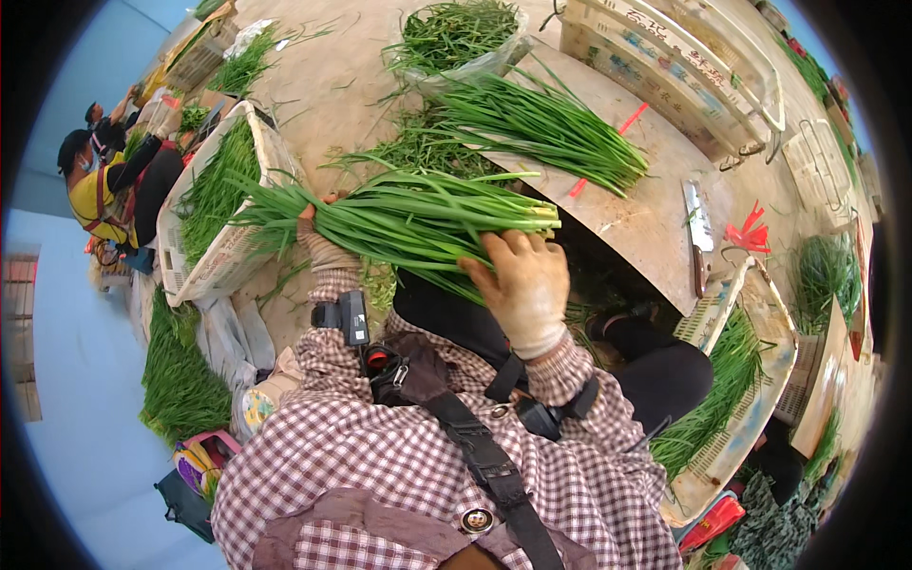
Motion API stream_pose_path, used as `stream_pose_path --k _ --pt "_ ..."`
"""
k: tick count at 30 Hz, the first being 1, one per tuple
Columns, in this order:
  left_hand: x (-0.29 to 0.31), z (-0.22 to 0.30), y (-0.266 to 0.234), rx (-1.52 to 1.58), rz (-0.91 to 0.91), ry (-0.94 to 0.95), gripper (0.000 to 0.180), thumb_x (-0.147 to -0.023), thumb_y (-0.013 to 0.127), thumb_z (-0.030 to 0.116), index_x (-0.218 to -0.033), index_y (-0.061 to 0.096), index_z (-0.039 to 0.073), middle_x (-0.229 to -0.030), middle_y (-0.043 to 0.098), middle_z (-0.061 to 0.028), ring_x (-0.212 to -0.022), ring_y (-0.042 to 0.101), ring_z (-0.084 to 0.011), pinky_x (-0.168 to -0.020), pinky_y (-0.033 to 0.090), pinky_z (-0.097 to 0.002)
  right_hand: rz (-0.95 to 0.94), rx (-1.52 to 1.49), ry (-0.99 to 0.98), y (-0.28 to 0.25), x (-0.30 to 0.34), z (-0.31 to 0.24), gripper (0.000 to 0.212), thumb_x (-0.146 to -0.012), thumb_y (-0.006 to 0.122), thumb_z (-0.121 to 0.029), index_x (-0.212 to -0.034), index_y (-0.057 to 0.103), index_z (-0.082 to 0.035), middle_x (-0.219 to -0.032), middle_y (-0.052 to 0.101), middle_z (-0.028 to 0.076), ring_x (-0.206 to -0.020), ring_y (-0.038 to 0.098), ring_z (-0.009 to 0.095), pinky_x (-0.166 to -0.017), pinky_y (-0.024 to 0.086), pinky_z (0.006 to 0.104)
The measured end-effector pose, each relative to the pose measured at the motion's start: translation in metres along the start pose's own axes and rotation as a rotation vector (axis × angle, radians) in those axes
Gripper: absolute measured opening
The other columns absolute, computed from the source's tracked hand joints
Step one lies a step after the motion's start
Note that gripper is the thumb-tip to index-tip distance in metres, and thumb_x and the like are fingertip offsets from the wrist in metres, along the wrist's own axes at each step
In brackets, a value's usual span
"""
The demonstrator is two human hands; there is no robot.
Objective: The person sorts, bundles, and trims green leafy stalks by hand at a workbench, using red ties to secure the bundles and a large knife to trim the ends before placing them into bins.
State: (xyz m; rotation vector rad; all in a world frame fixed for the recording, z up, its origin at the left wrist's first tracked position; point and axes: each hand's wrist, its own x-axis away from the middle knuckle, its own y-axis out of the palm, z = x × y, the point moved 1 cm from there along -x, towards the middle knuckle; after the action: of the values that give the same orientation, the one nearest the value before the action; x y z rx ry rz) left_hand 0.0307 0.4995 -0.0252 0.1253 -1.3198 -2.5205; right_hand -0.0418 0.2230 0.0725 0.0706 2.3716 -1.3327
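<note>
Across both hands: one bunch (pixel 408 226), axis left-right; left hand (pixel 311 218) grasping leaf end, right hand (pixel 524 282) laid loosely spread on stem end.

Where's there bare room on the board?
On the board between the laid-out greens and the knife; also between greens and the white crate, though a red ribbon pokes in. The left end is crowded: greens lie across it, and the held bunch overlaps it in view.
</note>
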Motion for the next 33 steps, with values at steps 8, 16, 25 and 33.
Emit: stream_pose_path --k 8,16,25,33 --pt "-0.007 -0.002 -0.013 -0.091 0.117 -0.046 0.033 -0.073 0.062 0.031 -0.084 0.060 0.000 -0.090 0.062 -0.0123 -0.086 0.058 -0.0279 -0.082 0.049 -0.0418 -0.464 -1.087 0.287 -0.010 0.060 0.081 0.009 -0.080 0.064 -0.007 -0.081 0.064 0.002 -0.069 0.057 0.000 -0.062 0.049 0.006 -0.057 0.040 0.0228" --pt "-0.025 -0.017 -0.125 -0.277 0.375 -0.424 0.046 -0.077 0.053 0.043 -0.109 0.059 0.009 -0.109 0.061 -0.0112 -0.097 0.056 -0.0323 -0.087 0.044 -0.0494 -0.883 0.494 0.540 0.018 0.153 0.178 0.034 -0.073 0.067 -0.032 -0.100 0.066 -0.012 -0.087 0.065 0.006 -0.080 0.064 0.026 -0.071 0.050 0.0374" --pt "-0.024 -0.026 -0.151 -0.144 0.144 -0.407 0.047 -0.081 0.050 0.044 -0.111 0.058 0.008 -0.111 0.060 -0.0109 -0.100 0.054 -0.0320 -0.090 0.042 -0.0494 0.043 -0.790 0.096 0.015 0.029 0.065 0.018 -0.078 0.064 -0.011 -0.093 0.063 -0.002 -0.088 0.062 0.011 -0.075 0.061 0.024 -0.068 0.048 0.0297" --pt "-0.021 -0.015 -0.150 -0.117 0.149 -0.360 0.045 -0.081 0.051 0.043 -0.109 0.058 0.008 -0.110 0.060 -0.0108 -0.099 0.054 -0.0313 -0.089 0.042 -0.0485 -0.334 -1.244 0.329 0.041 -0.026 0.067 0.019 -0.084 0.058 -0.011 -0.094 0.061 0.005 -0.087 0.063 0.007 -0.082 0.057 0.010 -0.076 0.046 0.0233"
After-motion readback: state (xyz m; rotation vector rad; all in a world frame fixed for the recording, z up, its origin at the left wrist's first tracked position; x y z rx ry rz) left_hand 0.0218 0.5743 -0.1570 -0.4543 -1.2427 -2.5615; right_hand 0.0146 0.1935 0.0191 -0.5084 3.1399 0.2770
